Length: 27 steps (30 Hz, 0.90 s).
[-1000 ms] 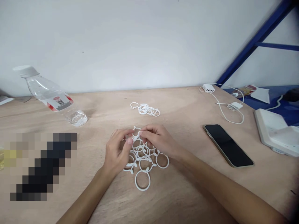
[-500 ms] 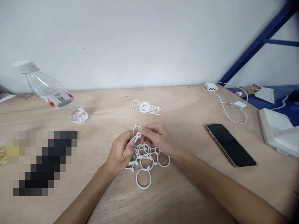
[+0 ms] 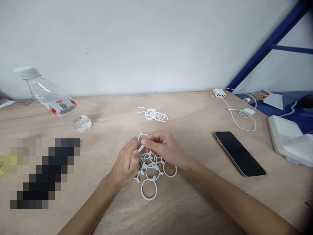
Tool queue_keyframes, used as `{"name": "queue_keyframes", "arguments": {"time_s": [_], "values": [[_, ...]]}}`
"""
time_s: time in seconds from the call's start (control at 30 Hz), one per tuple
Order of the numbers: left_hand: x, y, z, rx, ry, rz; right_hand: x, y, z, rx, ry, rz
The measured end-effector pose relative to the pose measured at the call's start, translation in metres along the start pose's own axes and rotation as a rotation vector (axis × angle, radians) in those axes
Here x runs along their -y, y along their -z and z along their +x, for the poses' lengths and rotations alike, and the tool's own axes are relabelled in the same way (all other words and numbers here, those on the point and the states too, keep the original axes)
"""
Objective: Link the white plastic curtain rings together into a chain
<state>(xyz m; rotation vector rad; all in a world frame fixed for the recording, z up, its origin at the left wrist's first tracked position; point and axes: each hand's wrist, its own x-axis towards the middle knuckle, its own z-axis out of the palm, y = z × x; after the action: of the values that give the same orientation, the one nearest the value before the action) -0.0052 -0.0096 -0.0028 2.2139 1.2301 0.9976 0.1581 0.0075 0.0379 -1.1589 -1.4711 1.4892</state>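
Over a pile of white plastic rings (image 3: 149,189), both hands meet at one white ring piece (image 3: 141,148). My left hand (image 3: 126,161) is closed, pinching it between thumb and fingers. From the other side, my right hand (image 3: 166,148) presses its thumb and fingertips on the upper end, covering that end. Most of the held ring is hidden behind the fingers. Small clasp-like knobs show on the rings of the near pile, and several overlap beneath the hands. Farther back lies a smaller group of white rings (image 3: 156,115), one of them apart on its left.
A tilted-looking water bottle (image 3: 62,104) is at the left, near a pixelated dark object (image 3: 45,174). On the right are a phone (image 3: 239,153), a white charger (image 3: 219,93) with its cable, and a white plastic case (image 3: 288,140). A wall rises behind the wooden table (image 3: 110,111).
My right thumb has come down over the round end of the held ring piece, which showed before. The view has shifted slightly; the other things lie as they were.
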Motion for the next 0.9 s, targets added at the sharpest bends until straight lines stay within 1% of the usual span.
{"name": "queue_keyframes", "arguments": {"time_s": [0.1,0.27,0.4,0.5,0.6,0.73,0.8,0.83,0.9], "values": [[0.001,0.000,0.001,0.009,0.015,-0.006,-0.001,0.001,0.001,-0.003,-0.033,0.025],[0.001,0.002,0.004,0.000,0.112,0.025,-0.004,0.002,0.003,-0.014,-0.051,0.084],[0.001,0.002,0.006,0.067,0.097,0.126,-0.006,0.001,0.004,-0.021,-0.061,0.100],[0.002,0.001,0.005,0.098,0.067,0.124,-0.006,0.002,0.004,-0.009,-0.088,0.089],[0.003,0.000,0.004,0.104,0.039,0.106,-0.004,0.003,0.004,-0.011,-0.104,0.089],[0.003,0.000,0.004,0.113,0.043,0.078,-0.006,0.000,0.001,-0.001,-0.023,0.031],[0.003,0.001,0.004,0.127,0.052,0.053,-0.008,-0.003,0.000,-0.021,0.027,0.013],[0.003,0.001,0.004,0.136,0.056,0.041,-0.009,-0.004,-0.001,-0.029,0.042,0.011],[0.004,0.001,0.004,0.149,0.063,0.029,-0.011,-0.003,0.001,-0.004,0.049,0.009]]}}
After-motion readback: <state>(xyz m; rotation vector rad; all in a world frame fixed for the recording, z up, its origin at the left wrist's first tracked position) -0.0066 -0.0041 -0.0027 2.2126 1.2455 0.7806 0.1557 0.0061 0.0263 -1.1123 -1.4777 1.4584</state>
